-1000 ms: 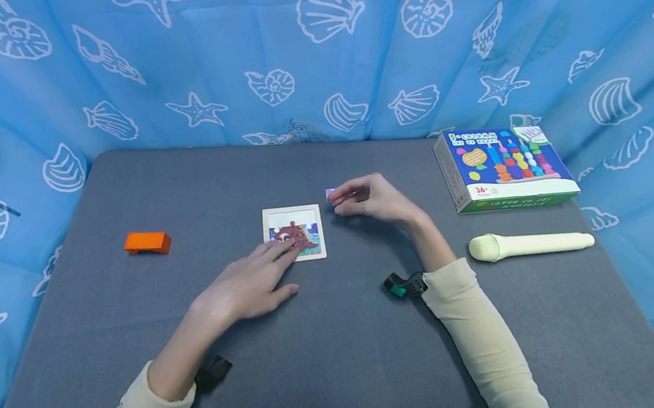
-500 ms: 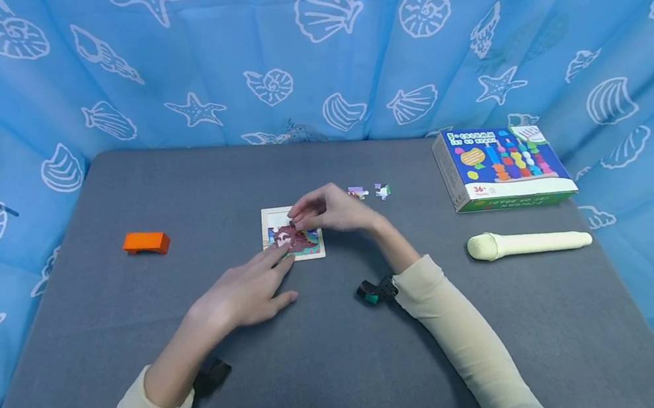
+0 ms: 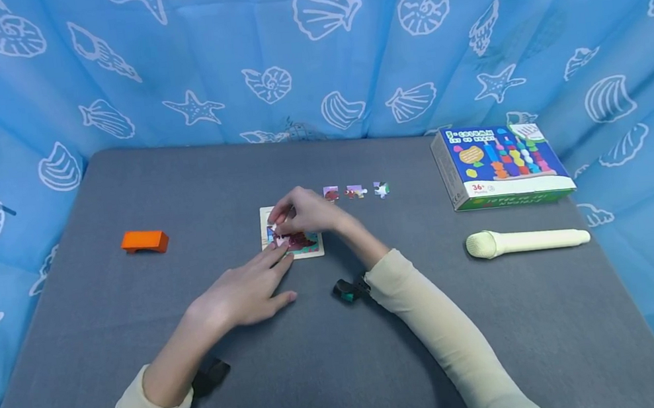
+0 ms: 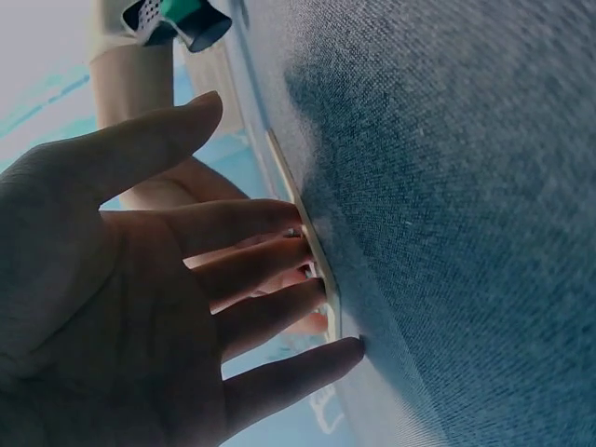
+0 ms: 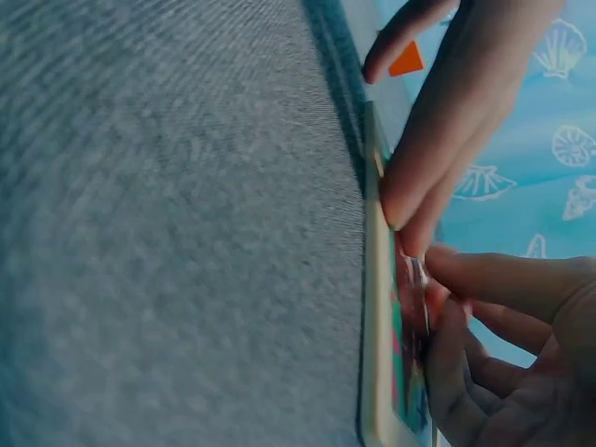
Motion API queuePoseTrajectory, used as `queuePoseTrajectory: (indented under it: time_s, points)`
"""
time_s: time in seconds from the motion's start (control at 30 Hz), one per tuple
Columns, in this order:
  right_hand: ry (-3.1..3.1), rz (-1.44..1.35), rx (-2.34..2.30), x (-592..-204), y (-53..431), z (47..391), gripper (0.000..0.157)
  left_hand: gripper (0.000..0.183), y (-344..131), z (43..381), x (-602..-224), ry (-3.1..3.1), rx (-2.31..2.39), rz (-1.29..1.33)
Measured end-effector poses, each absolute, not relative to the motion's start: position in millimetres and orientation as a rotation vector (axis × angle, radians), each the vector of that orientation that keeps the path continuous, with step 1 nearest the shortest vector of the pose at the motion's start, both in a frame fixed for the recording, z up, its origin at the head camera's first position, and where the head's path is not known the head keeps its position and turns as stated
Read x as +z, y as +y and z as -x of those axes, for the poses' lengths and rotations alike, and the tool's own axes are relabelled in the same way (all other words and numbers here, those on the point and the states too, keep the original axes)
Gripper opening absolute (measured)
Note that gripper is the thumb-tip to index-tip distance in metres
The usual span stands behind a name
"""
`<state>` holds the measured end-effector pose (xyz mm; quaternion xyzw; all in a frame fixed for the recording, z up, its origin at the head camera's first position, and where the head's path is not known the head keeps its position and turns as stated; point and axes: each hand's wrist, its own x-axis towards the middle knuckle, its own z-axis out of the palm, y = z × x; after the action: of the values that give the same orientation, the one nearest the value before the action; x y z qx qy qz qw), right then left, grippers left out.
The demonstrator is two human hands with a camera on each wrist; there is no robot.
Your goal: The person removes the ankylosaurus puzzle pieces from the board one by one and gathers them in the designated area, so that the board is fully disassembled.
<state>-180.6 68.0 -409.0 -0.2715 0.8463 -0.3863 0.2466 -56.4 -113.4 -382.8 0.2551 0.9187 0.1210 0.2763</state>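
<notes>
A small square jigsaw puzzle in a pale wooden frame (image 3: 316, 253) lies at the middle of the table, showing a reddish-brown picture. My left hand (image 3: 246, 291) rests its straight fingertips on the puzzle's lower left, thumb apart on the near side. Above the upper left of the frame my right hand (image 3: 306, 211) pinches a small puzzle piece between thumb and fingers; the right wrist view shows the piece (image 5: 416, 270) partly hidden at the fingertips. Three loose pieces lie in a row behind: a purple-and-brown piece (image 3: 330, 193), a purple piece (image 3: 355, 191) and a white-and-green piece (image 3: 381, 189).
An orange block (image 3: 145, 241) stands at the left of the grey table. On the right are a bead-set box (image 3: 505, 165) and a pale green toy microphone (image 3: 528, 240). A blue shell-patterned curtain (image 3: 262, 38) hangs behind and at both sides.
My right hand has moved left from beside the loose pieces to over the upper left of the puzzle, uncovering the row of pieces. My left hand has stayed in place.
</notes>
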Motion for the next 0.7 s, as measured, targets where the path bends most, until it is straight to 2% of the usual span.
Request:
queuePoseTrajectory:
  time_s: [0.7]
  points:
    - [2.326, 0.783, -1.079, -411.0, 67.7, 174.6, 0.013, 0.076, -111.4, 56.0, -385.3, 2.474, 0.321, -0.677]
